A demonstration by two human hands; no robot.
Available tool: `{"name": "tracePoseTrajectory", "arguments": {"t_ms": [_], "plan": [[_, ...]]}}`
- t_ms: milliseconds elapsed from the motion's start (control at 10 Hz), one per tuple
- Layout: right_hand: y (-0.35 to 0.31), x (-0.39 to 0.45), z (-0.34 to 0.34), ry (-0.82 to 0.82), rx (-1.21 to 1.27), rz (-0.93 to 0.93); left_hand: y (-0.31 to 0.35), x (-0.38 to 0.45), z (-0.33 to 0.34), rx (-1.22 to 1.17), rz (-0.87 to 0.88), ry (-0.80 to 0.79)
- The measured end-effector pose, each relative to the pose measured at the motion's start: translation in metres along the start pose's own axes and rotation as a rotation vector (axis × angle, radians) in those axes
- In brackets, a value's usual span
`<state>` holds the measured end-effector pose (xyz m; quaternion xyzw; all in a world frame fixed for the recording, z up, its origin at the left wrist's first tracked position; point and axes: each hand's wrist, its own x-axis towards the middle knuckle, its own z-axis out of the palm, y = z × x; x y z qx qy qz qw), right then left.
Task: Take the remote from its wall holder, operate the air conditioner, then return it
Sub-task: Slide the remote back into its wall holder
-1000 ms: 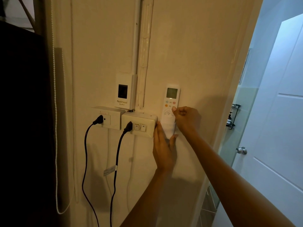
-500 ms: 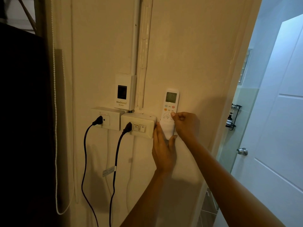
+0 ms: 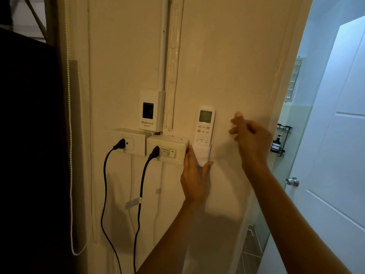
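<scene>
The white remote (image 3: 204,126) stands upright in its white wall holder (image 3: 203,154) on the cream wall, screen at the top and buttons showing. My left hand (image 3: 195,180) cups the holder from below, thumb on its left side and a finger on its right. To the right of the remote, my right hand (image 3: 250,137) hovers blurred and clear of it, fingers loosely apart and holding nothing. The air conditioner is out of view.
Left of the holder are a switch-and-socket box (image 3: 167,151), a second socket box (image 3: 131,141), both with black cords plugged in, and a white breaker box (image 3: 151,109). A bead cord (image 3: 71,155) hangs far left. A white door with a knob (image 3: 292,181) stands right.
My right hand pushed the remote down into the holder, then let go and drew away to the right. The left hand stayed under the holder.
</scene>
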<state>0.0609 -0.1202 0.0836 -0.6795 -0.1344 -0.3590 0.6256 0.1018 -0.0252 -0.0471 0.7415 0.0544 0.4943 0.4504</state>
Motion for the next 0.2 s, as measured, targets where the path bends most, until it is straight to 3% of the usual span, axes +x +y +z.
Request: {"name": "tracePoseTrajectory", "arguments": {"t_ms": [100, 200], "plan": [[-0.042, -0.017, -0.038, 0.053, 0.266, -0.116, 0.001, 0.0, -0.001, 0.0, -0.004, -0.01], [-0.076, -0.007, -0.093, -0.128, 0.281, -0.386, 0.003, 0.0, -0.001, -0.033, -0.034, -0.002]]}}
